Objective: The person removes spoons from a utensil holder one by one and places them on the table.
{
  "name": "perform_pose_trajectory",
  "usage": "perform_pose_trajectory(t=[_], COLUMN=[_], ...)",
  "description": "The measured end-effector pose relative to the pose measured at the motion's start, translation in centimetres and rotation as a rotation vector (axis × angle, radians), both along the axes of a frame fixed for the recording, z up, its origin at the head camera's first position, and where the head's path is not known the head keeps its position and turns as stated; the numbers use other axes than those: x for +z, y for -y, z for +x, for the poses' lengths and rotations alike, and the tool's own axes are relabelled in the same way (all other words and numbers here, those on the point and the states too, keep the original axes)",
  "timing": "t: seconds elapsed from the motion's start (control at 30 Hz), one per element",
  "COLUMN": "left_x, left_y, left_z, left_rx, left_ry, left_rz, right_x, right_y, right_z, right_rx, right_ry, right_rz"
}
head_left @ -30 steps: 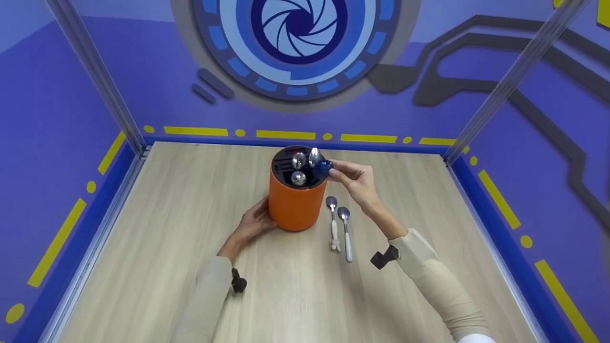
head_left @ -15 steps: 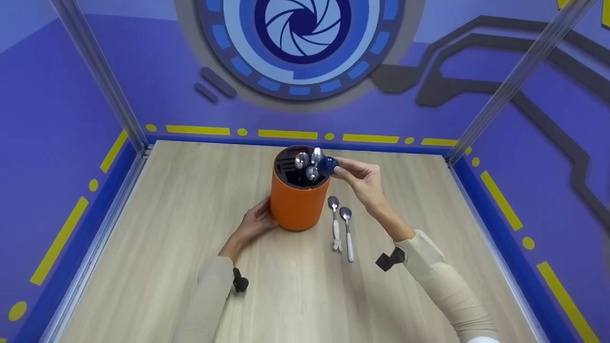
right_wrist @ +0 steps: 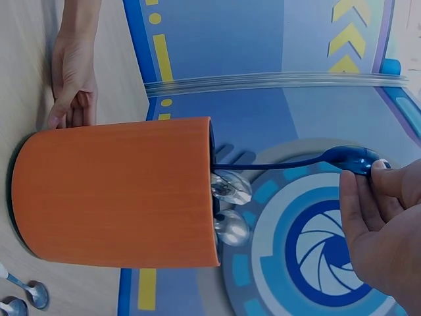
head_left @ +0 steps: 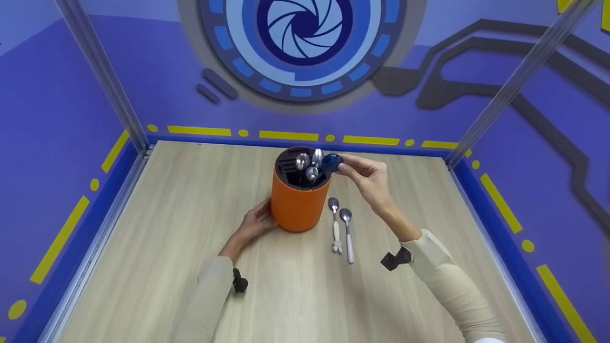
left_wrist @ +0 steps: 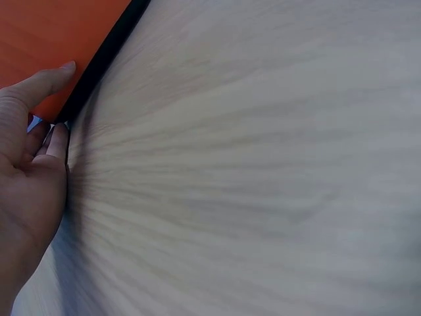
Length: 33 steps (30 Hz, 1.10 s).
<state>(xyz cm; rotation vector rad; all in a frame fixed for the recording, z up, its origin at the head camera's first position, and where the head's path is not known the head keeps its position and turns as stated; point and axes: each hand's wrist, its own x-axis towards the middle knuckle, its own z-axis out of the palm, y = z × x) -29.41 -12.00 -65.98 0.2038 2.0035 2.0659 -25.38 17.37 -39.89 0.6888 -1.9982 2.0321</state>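
An orange cylindrical utensil holder (head_left: 299,207) with a black slotted top stands upright on the table. My left hand (head_left: 251,226) holds its lower left side; in the left wrist view the thumb (left_wrist: 56,82) lies against the orange wall near the black base. My right hand (head_left: 369,181) pinches the bowl of a blue spoon (right_wrist: 352,160) between thumb and fingers, above the holder's right rim. The spoon's thin handle (right_wrist: 270,166) runs down into the holder, its lower end hidden. Several silver spoons (head_left: 302,161) stand bowl-up in the holder beside it.
Two spoons lie on the table right of the holder: one with a figure-ended white handle (head_left: 335,232), one with a plain white handle (head_left: 350,245). Blue-purple printed walls (head_left: 167,76) enclose the table (head_left: 200,186) at the back and sides.
My right hand has shifted slightly right and up with the blue spoon. The front silver spoon's bowl has swung right, toward the blue one. My left hand stays on the holder.
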Motion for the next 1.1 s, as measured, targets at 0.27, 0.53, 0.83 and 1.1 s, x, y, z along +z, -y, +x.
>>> perform_pose_trajectory(t=[0.27, 0.53, 0.83, 1.1], left_x=[0.5, 0.3, 0.4, 0.1], left_y=[0.1, 0.1, 0.0, -0.2], left_z=[-0.3, -0.3, -0.1, 0.1], left_rx=[-0.004, 0.004, -0.004, 0.006], left_ry=[0.013, -0.008, 0.0, 0.02], left_rz=[-0.022, -0.032, -0.019, -0.027], right_x=[1.2, 2.6, 3.5, 4.3], right_y=[-0.4, -1.0, -1.6, -1.9], right_z=[0.5, 0.9, 1.2, 1.7], right_rx=[-0.004, -0.018, -0.088, -0.111], right_ry=[-0.051, -0.127, -0.13, -0.152], right_rz=[0.003, -0.01, -0.065, -0.105])
